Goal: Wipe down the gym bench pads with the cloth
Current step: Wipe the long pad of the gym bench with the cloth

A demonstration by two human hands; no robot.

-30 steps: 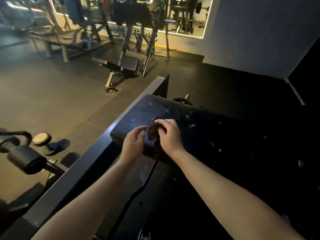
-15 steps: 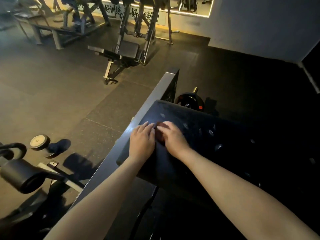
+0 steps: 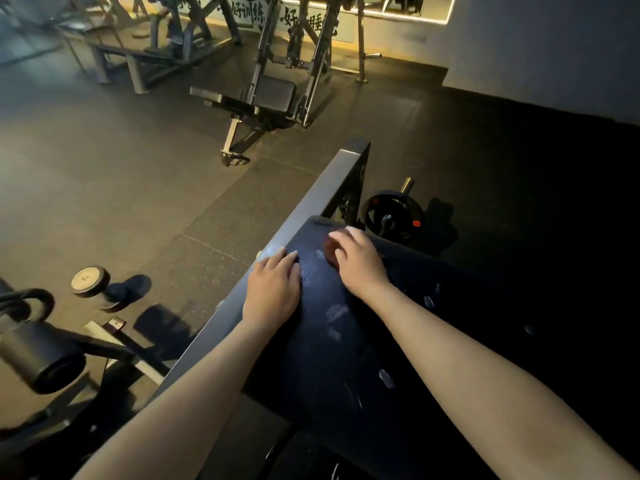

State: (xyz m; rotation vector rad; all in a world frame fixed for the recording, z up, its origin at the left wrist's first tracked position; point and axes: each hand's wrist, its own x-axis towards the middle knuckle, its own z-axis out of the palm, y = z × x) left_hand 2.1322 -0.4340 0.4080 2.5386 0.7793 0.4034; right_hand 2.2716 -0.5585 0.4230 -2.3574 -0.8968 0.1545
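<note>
Cloth [image 3: 328, 250] on pad [image 3: 332, 344], under right hand [image 3: 361, 266]

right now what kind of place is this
Most likely a gym: a padded bench up close, a weight plate just beyond it, a dumbbell to the left, and exercise machines further back.

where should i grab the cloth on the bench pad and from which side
Take the cloth by its reddish edge showing left of the right hand, from above. It lies flat on the bench pad, mostly under that hand, so its fingers would likely pinch up a fold.
</note>
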